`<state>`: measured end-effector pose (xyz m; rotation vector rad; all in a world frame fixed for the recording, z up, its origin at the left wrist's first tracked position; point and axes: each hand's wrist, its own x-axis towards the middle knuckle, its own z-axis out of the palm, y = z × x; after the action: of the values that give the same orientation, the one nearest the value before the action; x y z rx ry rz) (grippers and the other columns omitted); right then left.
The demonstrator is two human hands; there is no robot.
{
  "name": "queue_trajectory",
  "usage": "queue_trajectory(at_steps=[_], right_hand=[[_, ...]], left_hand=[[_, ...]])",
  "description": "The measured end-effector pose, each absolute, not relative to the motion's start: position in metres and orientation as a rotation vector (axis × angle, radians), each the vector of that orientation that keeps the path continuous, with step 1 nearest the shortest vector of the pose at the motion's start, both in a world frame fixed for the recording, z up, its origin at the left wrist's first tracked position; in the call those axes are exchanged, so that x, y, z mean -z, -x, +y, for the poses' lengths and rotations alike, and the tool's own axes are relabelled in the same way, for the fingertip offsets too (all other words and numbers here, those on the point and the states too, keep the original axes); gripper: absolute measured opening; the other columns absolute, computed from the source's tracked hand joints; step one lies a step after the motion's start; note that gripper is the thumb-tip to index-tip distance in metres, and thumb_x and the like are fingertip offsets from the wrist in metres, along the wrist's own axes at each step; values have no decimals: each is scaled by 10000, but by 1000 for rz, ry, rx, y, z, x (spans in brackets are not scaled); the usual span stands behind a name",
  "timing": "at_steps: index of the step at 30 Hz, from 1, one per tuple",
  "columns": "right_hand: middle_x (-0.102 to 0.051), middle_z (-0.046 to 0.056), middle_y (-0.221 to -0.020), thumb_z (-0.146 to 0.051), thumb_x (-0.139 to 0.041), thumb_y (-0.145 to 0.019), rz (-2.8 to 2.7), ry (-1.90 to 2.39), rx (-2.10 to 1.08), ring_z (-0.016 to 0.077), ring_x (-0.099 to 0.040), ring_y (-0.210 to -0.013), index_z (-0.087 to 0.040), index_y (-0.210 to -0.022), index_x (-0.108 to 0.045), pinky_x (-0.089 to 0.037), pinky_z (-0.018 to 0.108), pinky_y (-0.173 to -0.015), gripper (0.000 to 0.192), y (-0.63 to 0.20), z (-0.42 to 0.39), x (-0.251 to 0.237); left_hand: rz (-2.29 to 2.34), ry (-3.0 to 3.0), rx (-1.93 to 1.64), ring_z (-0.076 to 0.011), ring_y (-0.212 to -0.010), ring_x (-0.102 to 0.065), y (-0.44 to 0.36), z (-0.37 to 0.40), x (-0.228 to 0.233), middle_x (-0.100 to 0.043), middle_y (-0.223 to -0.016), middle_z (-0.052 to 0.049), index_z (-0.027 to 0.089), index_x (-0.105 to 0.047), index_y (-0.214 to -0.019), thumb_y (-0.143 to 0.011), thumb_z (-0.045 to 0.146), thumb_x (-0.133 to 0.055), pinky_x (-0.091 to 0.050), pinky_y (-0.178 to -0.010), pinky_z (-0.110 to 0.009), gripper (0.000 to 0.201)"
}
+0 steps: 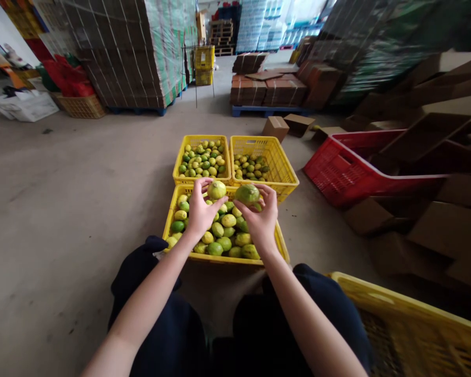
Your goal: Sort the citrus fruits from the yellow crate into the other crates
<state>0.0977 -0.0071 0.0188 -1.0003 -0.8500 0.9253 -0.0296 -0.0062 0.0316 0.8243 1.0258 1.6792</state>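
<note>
My left hand (199, 211) holds up a yellow-green citrus fruit (217, 189) by its fingertips. My right hand (262, 215) grips a greener fruit (247, 194) beside it. Both hands hover over the near yellow crate (172, 208), which is full of green and yellow fruit. Behind it stand two more yellow crates: the left one (179, 157) is well filled, the right one (284, 166) holds a smaller layer of fruit. My knees in dark trousers frame the near crate.
A red crate (337, 175) lies tilted to the right among cardboard boxes (435, 230). Another yellow crate (400, 314) sits at my right knee. Wrapped pallets of flat cartons (121, 57) stand behind, with bare concrete floor to the left.
</note>
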Motion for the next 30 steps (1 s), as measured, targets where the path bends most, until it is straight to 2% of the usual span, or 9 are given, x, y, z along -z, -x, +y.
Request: queue_trajectory(at_steps=[5, 8, 11, 15, 18, 21, 25, 30], right_hand=[[-655, -12, -1126, 32, -742, -561, -922, 995, -878, 150, -590, -1069, -239, -1009, -669, -515, 225, -872, 529, -95, -12, -22], [-655, -27, -1141, 27, -739, -578, -1002, 995, -878, 157, -551, -1160, -267, -1015, -674, -499, 234, -917, 531, -95, -15, -24], [-653, -16, -1142, 36, -745, -570, -957, 994, -943, 162, -556, -1158, -253, -989, -685, -509, 237, -910, 513, -99, -15, -25], [-605, 11, -1186, 4, -784, -521, -997, 987, -1016, 188, -576, -1104, -245, -942, -705, -559, 276, -844, 495, -113, -9, -27], [-631, 6, -1174, -32, -810, -521, -1132, 924, -1125, 176, -602, -1044, -251, -1011, -702, -566, 269, -820, 547, -127, -5, -33], [-704, 7, -1022, -72, -842, -527, -1103, 852, -1275, 167, -663, -891, -222, -1050, -679, -578, 271, -751, 568, -140, -5, -38], [-728, 7, -874, -184, -890, -522, -976, 818, -1446, 157, -682, -714, -196, -902, -679, -577, 255, -609, 434, -150, -4, -36], [-722, -27, -782, -328, -875, -579, -913, 808, -1591, 126, -668, -630, -227, -832, -720, -573, 238, -581, 313, -152, 1, -31]], left_hand=[[1023, -743, -1573, -165, -1217, -559, 28, -12, -40, -685, -1029, -14, 238, -659, -844, -625, -54, -758, -470, -971, -192, 378], [1010, -816, -1536, -179, -1228, -543, 30, -13, -40, -686, -1020, -22, 247, -668, -813, -666, -12, -750, -465, -984, -219, 309], [976, -939, -1523, -195, -1220, -532, 34, -12, -39, -666, -1048, -35, 252, -685, -809, -677, 49, -766, -460, -979, -234, 256], [985, -1091, -1552, -211, -1191, -535, 41, -9, -37, -593, -1160, -45, 258, -717, -830, -575, 76, -833, -511, -872, -212, 335], [973, -1124, -1485, -202, -1105, -579, 47, -5, -38, -606, -1161, -47, 256, -738, -903, -494, 37, -855, -536, -802, -203, 478], [896, -1027, -1390, -177, -997, -629, 55, -2, -41, -671, -1098, -54, 224, -739, -970, -526, 31, -847, -540, -810, -211, 495], [819, -895, -1238, -205, -949, -672, 66, -1, -41, -716, -992, -69, 177, -725, -973, -587, 145, -866, -565, -837, -304, 412], [752, -843, -1178, -232, -1013, -671, 70, 4, -32, -716, -1110, -68, 189, -736, -1019, -654, 282, -847, -570, -895, -411, 393]])
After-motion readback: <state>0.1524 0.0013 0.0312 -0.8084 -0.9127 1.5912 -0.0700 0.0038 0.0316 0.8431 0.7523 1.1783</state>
